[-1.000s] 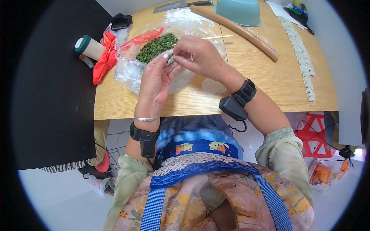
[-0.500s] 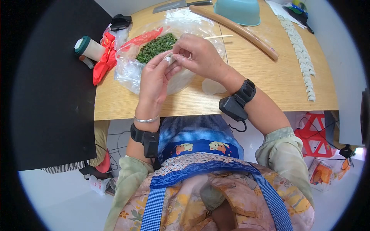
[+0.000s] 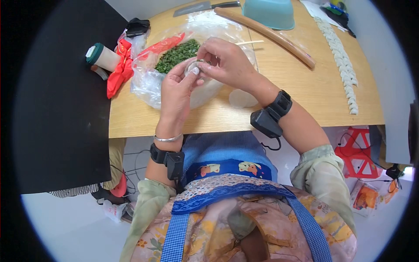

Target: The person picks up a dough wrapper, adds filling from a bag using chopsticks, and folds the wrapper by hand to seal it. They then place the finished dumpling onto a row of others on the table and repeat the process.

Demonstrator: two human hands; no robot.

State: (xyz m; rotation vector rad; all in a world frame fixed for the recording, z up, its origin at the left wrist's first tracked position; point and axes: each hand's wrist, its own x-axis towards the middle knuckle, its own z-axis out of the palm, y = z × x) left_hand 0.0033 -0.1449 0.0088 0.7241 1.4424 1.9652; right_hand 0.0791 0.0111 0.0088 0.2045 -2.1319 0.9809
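Observation:
Above the clear plastic bag [image 3: 148,89], both hands meet at a small pale dumpling [image 3: 190,66]. My left hand [image 3: 175,91] cups it from below, its thumb lying across the near side. The fingers of my right hand [image 3: 229,61] are bent in a pinch at its upper right edge, partly covering it. Chopped green filling [image 3: 178,56] lies just beyond the hands on the plastic. A light wooden chopstick [image 3: 251,42] pokes out past the right hand's knuckles. Below the right wrist, a round flat dough wrapper [image 3: 241,99] rests on the table.
A rolling pin [image 3: 273,39] lies diagonally at the back, near a blue-green basin [image 3: 268,14] and a cleaver [image 3: 192,8]. Rows of finished dumplings [image 3: 340,56] run along the right side. At left are a lidded cup [image 3: 106,57] and a red bag [image 3: 118,78].
My left thumb has shifted over the dumpling, and more of its rounded face shows. The right hand keeps its pinch at the edge. The whole view has slid very slightly.

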